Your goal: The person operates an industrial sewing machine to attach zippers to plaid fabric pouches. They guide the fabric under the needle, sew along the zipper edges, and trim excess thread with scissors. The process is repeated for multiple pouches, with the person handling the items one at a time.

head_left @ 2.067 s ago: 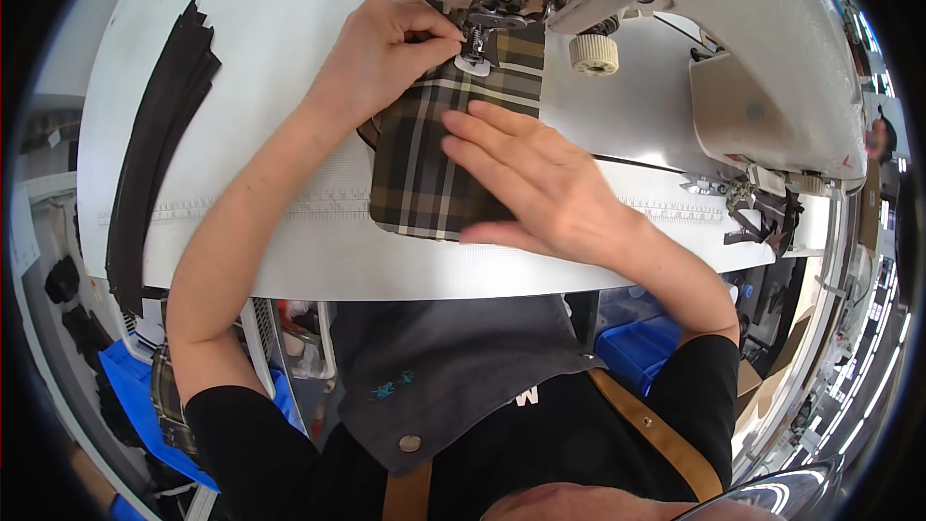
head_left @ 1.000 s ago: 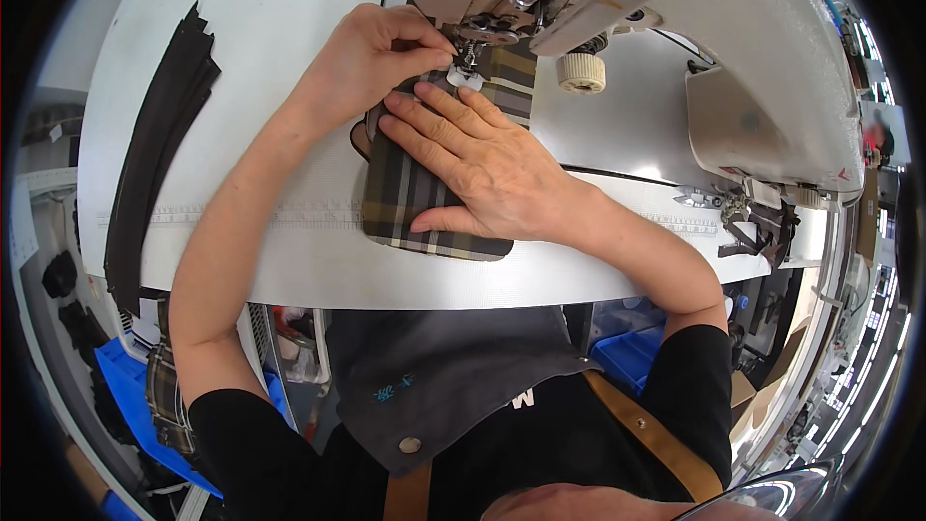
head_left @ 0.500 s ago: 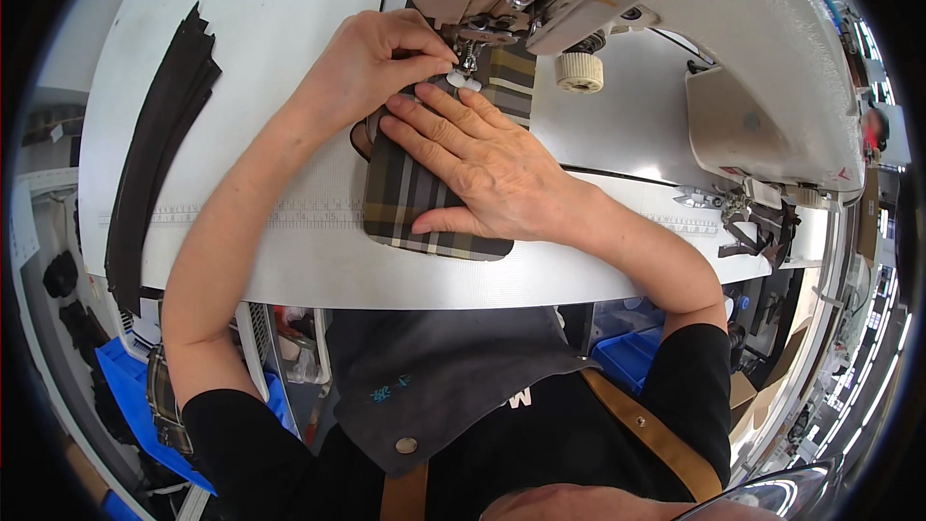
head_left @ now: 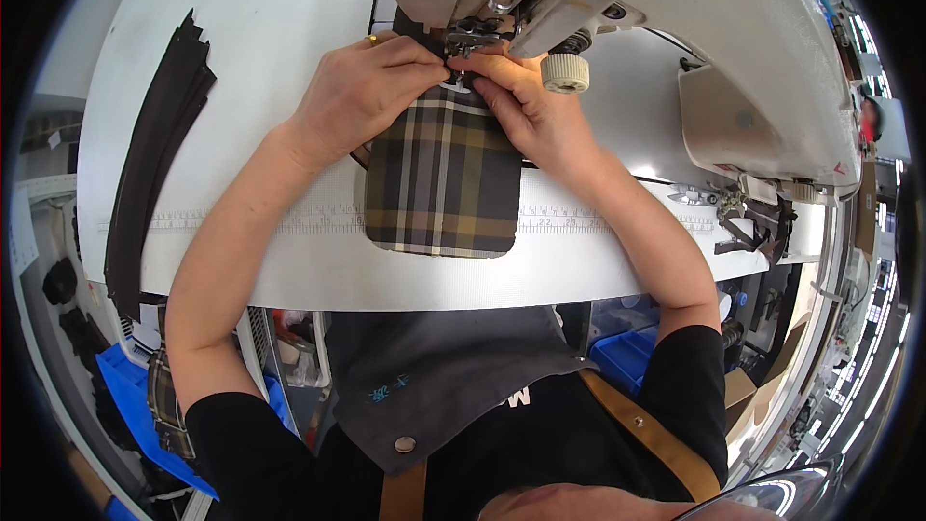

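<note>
A plaid fabric panel (head_left: 442,183) in brown, black and cream, with rounded near corners, lies flat on the white sewing table. Its far edge runs under the presser foot (head_left: 457,81) of a sewing machine (head_left: 772,29). My left hand (head_left: 371,92) is closed at the left of the needle area, fingertips pinched together. From the right, my right hand (head_left: 540,111) reaches in with thumb and forefinger bent close to the needle, fingertips nearly meeting the left ones. Whatever sits between the fingertips of either hand is too small or hidden to make out.
Dark fabric strips (head_left: 159,164) lie stacked at the table's left. A printed ruler (head_left: 569,220) crosses the table near its front edge. Small scissors (head_left: 693,198) and dark scraps (head_left: 757,232) are at the right. Blue bins (head_left: 622,359) stand below the table.
My right hand has lifted off the plaid panel and moved up and right to the needle, its fingers now bent. My left hand stays pinched by the needle, turned slightly. More of the panel shows.
</note>
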`<control>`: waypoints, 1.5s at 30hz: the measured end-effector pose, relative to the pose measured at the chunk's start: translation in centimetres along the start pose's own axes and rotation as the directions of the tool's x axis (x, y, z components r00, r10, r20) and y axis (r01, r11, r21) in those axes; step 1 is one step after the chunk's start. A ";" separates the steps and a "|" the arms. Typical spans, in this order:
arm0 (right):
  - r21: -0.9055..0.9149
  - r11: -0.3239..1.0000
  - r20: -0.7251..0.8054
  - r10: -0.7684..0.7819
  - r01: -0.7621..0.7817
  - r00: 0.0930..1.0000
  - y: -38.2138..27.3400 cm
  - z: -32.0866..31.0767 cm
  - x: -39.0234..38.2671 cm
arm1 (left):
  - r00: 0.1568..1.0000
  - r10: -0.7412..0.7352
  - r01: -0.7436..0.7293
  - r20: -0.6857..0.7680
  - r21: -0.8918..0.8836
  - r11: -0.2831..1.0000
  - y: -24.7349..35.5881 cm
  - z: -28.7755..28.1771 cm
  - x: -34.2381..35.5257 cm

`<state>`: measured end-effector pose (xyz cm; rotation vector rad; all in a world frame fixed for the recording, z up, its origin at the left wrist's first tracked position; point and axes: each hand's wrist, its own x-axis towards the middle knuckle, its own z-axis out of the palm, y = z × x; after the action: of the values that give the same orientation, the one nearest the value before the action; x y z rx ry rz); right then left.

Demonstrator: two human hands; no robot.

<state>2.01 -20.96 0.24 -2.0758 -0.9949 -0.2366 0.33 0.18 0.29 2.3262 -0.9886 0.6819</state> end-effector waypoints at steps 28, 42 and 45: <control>-0.344 0.938 0.085 -0.010 0.038 0.996 -0.3 -0.4 -0.5 | 0.999 -0.054 0.054 0.006 -0.088 0.995 -1.3 0.3 0.1; -0.324 0.946 0.065 0.002 0.019 0.998 -0.2 -0.5 -0.2 | 0.997 -0.083 0.083 0.008 -0.111 0.990 -1.5 0.4 0.0; -0.283 0.957 0.055 -0.051 0.064 0.997 0.2 -0.6 -0.1 | 0.996 -0.090 0.091 0.015 -0.132 0.987 -1.5 0.4 0.1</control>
<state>2.18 -21.54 0.46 -2.3225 -1.1044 -0.3812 1.66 0.79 -0.29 2.2450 -0.8981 0.5528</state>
